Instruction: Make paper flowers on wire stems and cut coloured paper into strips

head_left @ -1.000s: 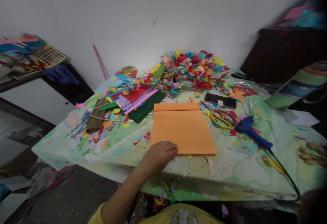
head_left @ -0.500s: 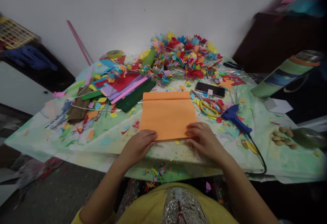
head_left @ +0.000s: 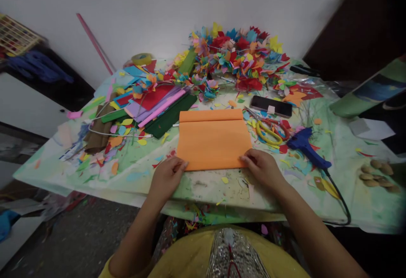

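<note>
A sheet of orange crepe paper (head_left: 214,143) lies flat before me, its far edge folded over into a band. My left hand (head_left: 168,175) pinches the near left corner between thumb and fingers. At the near right corner, my right hand (head_left: 261,167) pinches the paper in the same way. Just right of the sheet are yellow-and-red-handled scissors (head_left: 268,133) and a blue glue gun (head_left: 309,148) with a black cord. Dark green folded paper (head_left: 173,115) sits to its left, beside pink and purple sheets.
Colourful paper flowers (head_left: 234,58) are heaped at the back by the wall. A phone (head_left: 271,106) and a green bottle (head_left: 371,88) stand to the right. Paper scraps, a wire (head_left: 117,131) and a tape roll (head_left: 141,59) cover the left side of the table.
Both hands have moved to the near corners of the orange paper and now pinch its edge. The near edge sits slightly higher in view, and the camera view has shifted.
</note>
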Action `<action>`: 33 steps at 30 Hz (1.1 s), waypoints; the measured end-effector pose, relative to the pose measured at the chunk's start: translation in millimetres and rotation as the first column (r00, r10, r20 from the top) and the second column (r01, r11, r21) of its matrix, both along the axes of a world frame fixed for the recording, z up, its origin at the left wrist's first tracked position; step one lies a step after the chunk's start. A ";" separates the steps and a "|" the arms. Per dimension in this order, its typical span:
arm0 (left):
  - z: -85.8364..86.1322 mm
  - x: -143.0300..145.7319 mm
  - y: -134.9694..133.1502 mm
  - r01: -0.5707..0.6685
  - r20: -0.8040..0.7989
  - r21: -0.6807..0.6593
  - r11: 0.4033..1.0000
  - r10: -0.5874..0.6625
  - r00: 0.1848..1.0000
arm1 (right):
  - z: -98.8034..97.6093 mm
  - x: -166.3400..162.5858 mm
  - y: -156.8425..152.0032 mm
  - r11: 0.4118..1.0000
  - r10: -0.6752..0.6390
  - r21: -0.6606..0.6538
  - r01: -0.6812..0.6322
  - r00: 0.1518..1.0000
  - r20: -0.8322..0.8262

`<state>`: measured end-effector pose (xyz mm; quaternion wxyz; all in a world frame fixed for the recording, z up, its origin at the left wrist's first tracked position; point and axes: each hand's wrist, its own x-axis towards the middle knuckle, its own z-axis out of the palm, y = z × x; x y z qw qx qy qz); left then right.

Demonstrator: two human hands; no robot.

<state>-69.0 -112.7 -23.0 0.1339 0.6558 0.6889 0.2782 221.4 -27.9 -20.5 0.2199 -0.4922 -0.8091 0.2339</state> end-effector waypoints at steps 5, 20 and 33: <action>0.7 3.9 -0.5 -0.057 -0.010 -0.016 0.998 0.057 0.998 | -4.3 -0.6 1.8 0.996 -0.046 0.081 0.038 0.995 0.088; -2.3 3.7 -0.5 -0.064 -0.173 -0.063 0.996 0.052 0.984 | -9.6 0.2 14.4 0.988 -0.110 0.134 0.073 0.950 0.292; 2.4 17.8 2.8 0.321 -0.452 0.045 0.946 -0.268 0.851 | -8.8 -2.5 12.7 0.985 -0.123 0.154 0.072 0.926 0.356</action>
